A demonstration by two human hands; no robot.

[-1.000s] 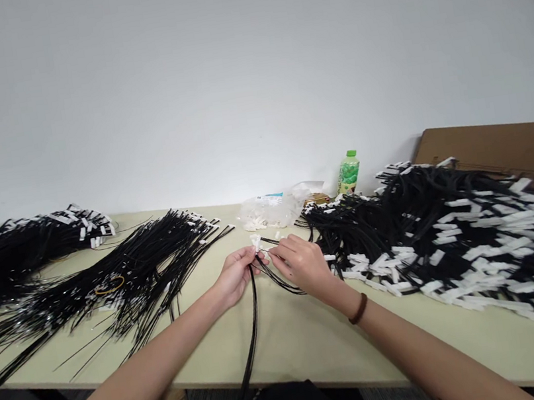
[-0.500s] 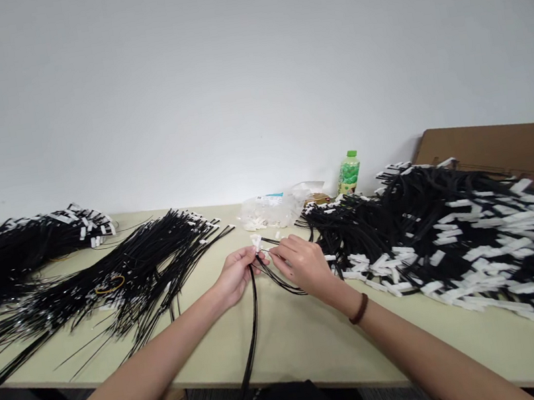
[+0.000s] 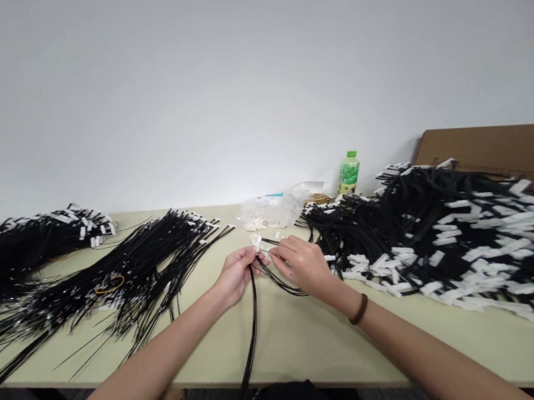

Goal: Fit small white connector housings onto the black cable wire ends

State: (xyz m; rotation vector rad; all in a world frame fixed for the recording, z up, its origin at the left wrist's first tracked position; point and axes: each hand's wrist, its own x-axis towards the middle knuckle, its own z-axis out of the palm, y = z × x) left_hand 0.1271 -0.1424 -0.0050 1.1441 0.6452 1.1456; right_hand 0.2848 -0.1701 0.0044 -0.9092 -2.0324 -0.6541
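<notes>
My left hand (image 3: pixel 239 274) is closed, its thumb and fingers pinching a small white connector (image 3: pixel 256 242) above the middle of the table. Thin black cables (image 3: pixel 255 329) hang down from that hand over the table's front edge, and several more loop to the right beneath my other hand. My right hand (image 3: pixel 301 263) is closed as well, thumb and fingertip pinched on a thin black cable (image 3: pixel 265 250) just right of the connector. The cable's tip is too small to make out.
Bundles of black cables (image 3: pixel 141 265) lie on the left. A big heap of cables with white connectors (image 3: pixel 485 247) covers the right. Behind my hands are a clear plastic bag (image 3: pixel 269 213) and a green-capped bottle (image 3: pixel 348 174). Cardboard (image 3: pixel 501 155) leans at the back right.
</notes>
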